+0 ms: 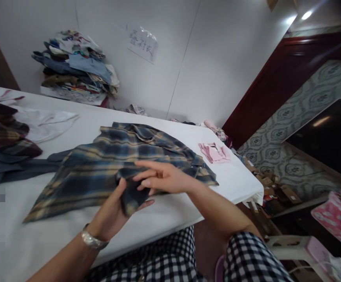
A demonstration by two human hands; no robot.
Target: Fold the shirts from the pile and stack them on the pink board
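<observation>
A blue, black and tan plaid shirt [106,160] lies spread on the white-covered table, its hem toward the left. My left hand [111,215], with a silver bracelet at the wrist, grips a dark gathered part of this shirt near the front edge, thumb on top and fingers underneath. That part looks like a sleeve end, though blur hides the detail. Just above it is my right hand [167,178], palm down, its fingers spread and slightly bent over the cloth. Whether those fingertips touch the fabric I cannot tell.
Left on the table [241,184] lie dark grey clothing [20,168], a red-brown plaid garment [2,129] and white cloth [47,121]. A folded pink garment [214,152] lies right. A tall clothes pile [79,66] stands against the wall. Boxes [276,188] sit beyond the right end.
</observation>
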